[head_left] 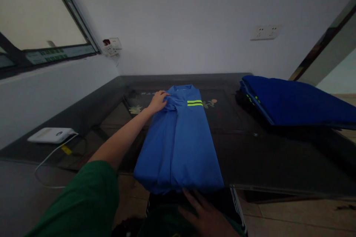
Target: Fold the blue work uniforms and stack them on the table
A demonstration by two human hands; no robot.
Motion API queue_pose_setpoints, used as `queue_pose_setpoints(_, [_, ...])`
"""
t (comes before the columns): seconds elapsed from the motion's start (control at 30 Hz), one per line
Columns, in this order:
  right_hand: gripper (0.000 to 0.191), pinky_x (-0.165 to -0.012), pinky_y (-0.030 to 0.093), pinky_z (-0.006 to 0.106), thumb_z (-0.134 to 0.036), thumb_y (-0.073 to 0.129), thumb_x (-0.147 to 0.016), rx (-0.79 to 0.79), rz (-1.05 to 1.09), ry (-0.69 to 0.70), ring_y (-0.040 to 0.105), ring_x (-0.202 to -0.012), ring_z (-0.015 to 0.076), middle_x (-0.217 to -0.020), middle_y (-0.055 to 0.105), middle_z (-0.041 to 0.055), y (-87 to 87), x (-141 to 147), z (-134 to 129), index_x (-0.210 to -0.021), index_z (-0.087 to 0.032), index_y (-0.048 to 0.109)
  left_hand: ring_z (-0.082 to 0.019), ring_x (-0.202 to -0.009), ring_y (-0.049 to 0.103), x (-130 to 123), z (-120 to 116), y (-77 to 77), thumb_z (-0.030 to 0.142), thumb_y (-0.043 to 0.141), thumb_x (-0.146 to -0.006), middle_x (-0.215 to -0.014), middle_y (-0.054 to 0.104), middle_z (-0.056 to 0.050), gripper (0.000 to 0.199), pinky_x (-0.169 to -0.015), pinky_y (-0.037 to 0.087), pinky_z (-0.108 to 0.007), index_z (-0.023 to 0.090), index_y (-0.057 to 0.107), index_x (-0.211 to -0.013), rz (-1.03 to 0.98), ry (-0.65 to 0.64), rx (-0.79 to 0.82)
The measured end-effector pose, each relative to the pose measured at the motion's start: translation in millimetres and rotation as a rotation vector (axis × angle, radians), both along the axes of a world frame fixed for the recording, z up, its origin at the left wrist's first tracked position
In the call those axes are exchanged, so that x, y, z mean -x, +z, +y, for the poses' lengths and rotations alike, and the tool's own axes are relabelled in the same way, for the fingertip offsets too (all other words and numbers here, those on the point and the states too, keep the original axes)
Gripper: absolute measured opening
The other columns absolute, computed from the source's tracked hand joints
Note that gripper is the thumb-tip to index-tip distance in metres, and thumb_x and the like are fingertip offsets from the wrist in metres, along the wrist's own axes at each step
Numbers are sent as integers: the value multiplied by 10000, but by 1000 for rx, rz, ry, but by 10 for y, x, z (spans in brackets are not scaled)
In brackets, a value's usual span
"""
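Observation:
A blue work jacket [191, 144] lies lengthwise on the dark table, its collar at the far end and two yellow-green stripes across the chest. Both its sides are folded inward, and the near end reaches the table's front edge. My left hand [159, 102] is closed on the cloth at the jacket's left shoulder, where creases run from the fingers. Close to my body, my right hand [204, 213] has its fingers apart, with the fingertips by the jacket's near end. It lies in shadow and holds nothing visible.
Folded darker blue clothing [297, 100] lies on the right of the table [233, 159]. A white device [52, 135] with a cable sits at the left edge. Beyond the table is a wall with sockets [265, 32]; a window [41, 11] is at left.

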State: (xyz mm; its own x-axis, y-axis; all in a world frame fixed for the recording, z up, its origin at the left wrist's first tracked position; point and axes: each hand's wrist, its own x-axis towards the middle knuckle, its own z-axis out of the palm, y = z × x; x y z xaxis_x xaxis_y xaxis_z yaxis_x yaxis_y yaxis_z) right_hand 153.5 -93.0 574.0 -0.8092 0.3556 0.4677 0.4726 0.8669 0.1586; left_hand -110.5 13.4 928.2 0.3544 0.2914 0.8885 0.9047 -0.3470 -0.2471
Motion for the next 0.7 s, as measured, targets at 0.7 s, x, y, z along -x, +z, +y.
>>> queue_pose_setpoints(0.7, [191,-826,472,380,-198,577,-889,-636,-317,-33,526,-1066,265,-1160,589,127,3569,393,989,-1032,-193,703,-209,-1023,572,-109,-21,-433,78,476,-822,-1039,607,-60,245,-905,479,-354,194,568,-1017,85,-63,123])
